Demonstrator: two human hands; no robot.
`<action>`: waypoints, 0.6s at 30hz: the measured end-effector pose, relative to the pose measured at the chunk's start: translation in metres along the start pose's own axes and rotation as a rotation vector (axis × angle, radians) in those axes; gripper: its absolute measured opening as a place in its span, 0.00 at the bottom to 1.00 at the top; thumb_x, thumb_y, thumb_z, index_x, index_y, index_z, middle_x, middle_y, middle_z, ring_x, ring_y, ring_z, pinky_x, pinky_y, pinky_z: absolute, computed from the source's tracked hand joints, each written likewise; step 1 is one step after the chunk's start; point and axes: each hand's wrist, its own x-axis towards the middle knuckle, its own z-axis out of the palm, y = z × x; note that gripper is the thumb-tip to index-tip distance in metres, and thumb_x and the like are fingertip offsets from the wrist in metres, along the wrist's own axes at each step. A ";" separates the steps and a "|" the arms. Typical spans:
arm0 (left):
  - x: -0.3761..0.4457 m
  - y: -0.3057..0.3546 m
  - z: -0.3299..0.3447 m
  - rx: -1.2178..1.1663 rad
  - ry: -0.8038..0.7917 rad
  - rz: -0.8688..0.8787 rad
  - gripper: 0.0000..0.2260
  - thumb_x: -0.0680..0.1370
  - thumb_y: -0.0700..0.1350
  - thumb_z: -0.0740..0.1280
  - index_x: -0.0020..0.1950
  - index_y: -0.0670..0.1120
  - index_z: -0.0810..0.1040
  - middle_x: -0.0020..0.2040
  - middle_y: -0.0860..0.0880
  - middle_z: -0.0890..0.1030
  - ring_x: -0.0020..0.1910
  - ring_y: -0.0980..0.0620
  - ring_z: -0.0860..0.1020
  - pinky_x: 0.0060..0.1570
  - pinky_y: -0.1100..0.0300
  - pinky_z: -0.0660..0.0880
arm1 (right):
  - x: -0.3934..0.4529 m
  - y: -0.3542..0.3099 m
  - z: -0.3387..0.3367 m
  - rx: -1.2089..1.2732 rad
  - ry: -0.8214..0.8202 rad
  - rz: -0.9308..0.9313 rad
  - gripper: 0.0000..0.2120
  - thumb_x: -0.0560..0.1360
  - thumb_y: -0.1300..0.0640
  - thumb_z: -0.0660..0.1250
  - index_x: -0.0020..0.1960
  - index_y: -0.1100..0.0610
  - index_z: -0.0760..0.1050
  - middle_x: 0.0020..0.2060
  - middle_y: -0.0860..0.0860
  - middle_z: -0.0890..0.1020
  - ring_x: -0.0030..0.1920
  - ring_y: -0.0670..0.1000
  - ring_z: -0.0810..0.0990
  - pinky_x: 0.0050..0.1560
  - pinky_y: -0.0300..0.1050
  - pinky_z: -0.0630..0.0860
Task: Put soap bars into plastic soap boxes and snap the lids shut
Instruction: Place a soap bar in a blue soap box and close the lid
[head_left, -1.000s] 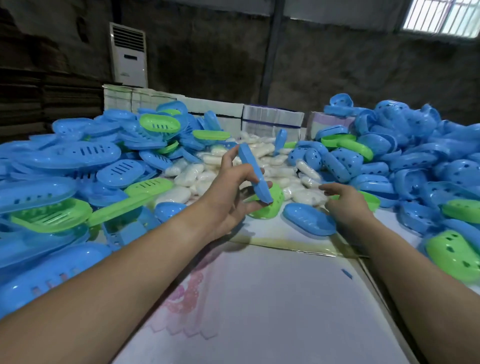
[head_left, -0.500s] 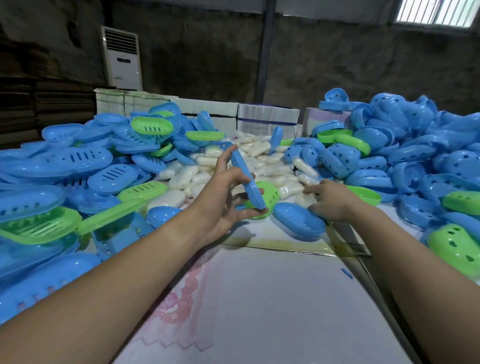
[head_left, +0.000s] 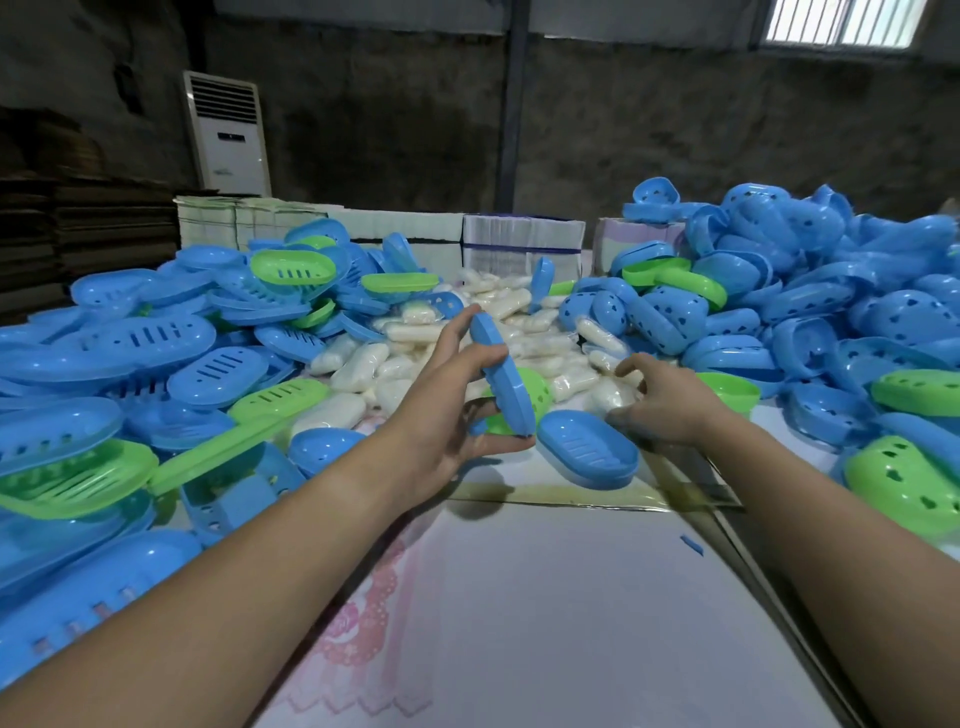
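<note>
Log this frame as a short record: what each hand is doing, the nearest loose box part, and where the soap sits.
left hand: grips a blue box part, held on edge
right hand: fingers spread at the near edge of the soap bars, holds nothing
nearest loose part: blue oval shell lying between the hands
soap: white bars piled mid-table between plastic heaps

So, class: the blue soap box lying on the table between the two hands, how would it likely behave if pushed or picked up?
The blue soap box looks like thin moulded plastic, so probably stiff and light for its size. Its glossy, rounded shell suggests it may slide easily on the smooth table sheet and perhaps rock rather than roll.
</note>
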 end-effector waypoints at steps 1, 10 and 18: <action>0.000 0.000 0.000 0.011 -0.016 0.009 0.18 0.81 0.47 0.68 0.64 0.70 0.75 0.65 0.48 0.73 0.63 0.38 0.79 0.42 0.44 0.83 | -0.003 -0.003 -0.003 0.048 0.070 -0.008 0.31 0.67 0.46 0.77 0.66 0.49 0.71 0.51 0.50 0.77 0.53 0.54 0.75 0.52 0.49 0.74; -0.004 -0.011 0.006 0.095 -0.099 0.100 0.25 0.80 0.44 0.71 0.71 0.66 0.71 0.57 0.42 0.78 0.52 0.48 0.84 0.47 0.41 0.83 | -0.044 -0.068 -0.006 0.984 0.140 -0.096 0.21 0.69 0.52 0.78 0.60 0.48 0.77 0.43 0.52 0.78 0.38 0.47 0.81 0.35 0.40 0.76; -0.004 -0.014 0.005 0.064 -0.081 0.070 0.25 0.80 0.45 0.70 0.72 0.66 0.70 0.62 0.45 0.82 0.49 0.51 0.86 0.53 0.36 0.81 | -0.049 -0.077 0.004 1.252 -0.009 -0.059 0.11 0.75 0.61 0.72 0.56 0.54 0.80 0.40 0.52 0.85 0.40 0.50 0.83 0.39 0.43 0.77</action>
